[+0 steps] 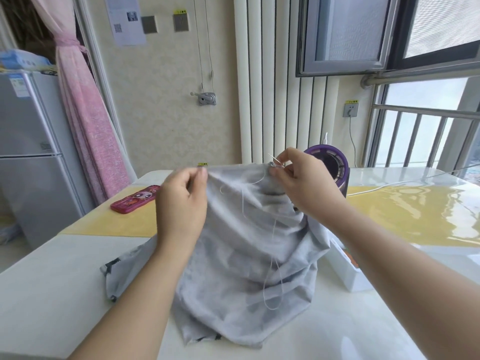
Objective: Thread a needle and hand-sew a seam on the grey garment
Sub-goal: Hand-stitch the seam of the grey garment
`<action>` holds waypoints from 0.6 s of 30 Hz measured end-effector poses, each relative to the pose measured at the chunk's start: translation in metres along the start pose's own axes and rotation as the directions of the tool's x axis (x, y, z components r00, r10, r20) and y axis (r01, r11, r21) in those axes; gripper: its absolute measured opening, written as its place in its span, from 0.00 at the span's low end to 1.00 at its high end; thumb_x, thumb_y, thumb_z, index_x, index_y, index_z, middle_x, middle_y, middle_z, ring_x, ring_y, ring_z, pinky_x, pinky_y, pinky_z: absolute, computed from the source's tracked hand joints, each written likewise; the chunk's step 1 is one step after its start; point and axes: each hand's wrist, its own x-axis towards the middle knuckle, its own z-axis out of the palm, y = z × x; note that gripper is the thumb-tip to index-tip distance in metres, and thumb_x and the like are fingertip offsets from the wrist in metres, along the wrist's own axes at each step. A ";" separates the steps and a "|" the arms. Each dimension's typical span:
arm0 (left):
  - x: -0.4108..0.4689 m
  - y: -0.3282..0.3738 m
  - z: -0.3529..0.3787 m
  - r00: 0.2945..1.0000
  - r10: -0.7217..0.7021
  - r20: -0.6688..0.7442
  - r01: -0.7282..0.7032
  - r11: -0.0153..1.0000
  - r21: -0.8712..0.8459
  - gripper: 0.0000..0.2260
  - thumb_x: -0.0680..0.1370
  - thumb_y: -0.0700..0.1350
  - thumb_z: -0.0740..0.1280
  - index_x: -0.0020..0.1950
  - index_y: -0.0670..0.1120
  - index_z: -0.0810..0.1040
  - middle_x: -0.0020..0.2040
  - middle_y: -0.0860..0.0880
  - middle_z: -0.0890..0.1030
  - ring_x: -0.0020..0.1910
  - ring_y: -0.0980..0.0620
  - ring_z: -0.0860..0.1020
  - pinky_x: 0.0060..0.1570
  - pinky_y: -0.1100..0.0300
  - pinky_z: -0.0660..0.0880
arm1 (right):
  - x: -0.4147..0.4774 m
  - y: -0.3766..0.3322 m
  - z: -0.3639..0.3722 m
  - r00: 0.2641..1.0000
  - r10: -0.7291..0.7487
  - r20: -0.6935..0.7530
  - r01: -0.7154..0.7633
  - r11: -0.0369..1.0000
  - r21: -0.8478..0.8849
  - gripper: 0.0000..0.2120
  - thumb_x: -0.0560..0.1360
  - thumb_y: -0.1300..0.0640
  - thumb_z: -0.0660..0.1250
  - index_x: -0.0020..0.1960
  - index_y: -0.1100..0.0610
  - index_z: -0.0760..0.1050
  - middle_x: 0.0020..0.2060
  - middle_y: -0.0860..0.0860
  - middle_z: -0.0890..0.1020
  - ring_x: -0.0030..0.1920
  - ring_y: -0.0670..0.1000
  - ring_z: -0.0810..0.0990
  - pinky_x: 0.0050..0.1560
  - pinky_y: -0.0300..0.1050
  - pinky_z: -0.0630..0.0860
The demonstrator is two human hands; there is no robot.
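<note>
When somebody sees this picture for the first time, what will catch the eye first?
First the grey garment, lifted mid-table, its top edge pinched by the left hand. At its upper right corner the right hand pinches a needle, and pale thread hangs down the cloth. Behind that hand stands a purple round device.

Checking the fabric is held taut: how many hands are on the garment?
2. The left hand pinches the garment's top edge on the left; the right hand pinches it on the right, together with the needle.
</note>
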 end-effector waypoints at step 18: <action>-0.029 -0.088 -0.010 0.849 0.349 0.396 -0.462 0.855 0.237 0.09 0.78 0.55 0.58 0.45 0.51 0.71 0.39 0.51 0.78 0.36 0.49 0.77 0.33 0.55 0.75 | -0.048 0.038 0.062 0.974 0.228 -0.013 -0.227 0.972 0.057 0.05 0.78 0.59 0.62 0.44 0.54 0.68 0.35 0.47 0.75 0.42 0.51 0.71 0.37 0.43 0.59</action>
